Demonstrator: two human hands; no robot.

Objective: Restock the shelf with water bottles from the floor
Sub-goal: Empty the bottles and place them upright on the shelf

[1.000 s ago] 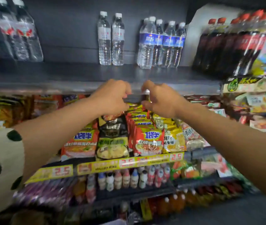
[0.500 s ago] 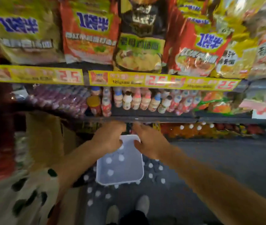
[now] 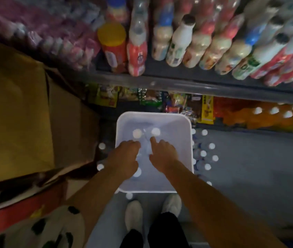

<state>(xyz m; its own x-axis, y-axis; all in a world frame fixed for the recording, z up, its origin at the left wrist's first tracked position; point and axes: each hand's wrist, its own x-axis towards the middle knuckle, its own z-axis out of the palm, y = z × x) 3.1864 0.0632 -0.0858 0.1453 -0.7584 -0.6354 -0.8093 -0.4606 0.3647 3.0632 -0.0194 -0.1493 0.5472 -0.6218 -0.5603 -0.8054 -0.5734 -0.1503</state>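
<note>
Reaching down into the white rectangular plastic bin (image 3: pixel 189 149), both hands go for clear white-capped water bottles (image 3: pixel 146 138) standing inside it. The left hand (image 3: pixel 124 159) has its fingers curled down near one cap; whether it grips yet, I cannot tell. The right hand (image 3: pixel 161 152) points its forefinger toward another cap, other fingers loosely bent, seemingly choosing. More loose capped bottles (image 3: pixel 205 158) stand just right of the bin. Beyond the bin runs a grey shelf edge (image 3: pixel 195 83), its rows of milky drink bottles (image 3: pixel 178 45) fronted for buyers.
</note>
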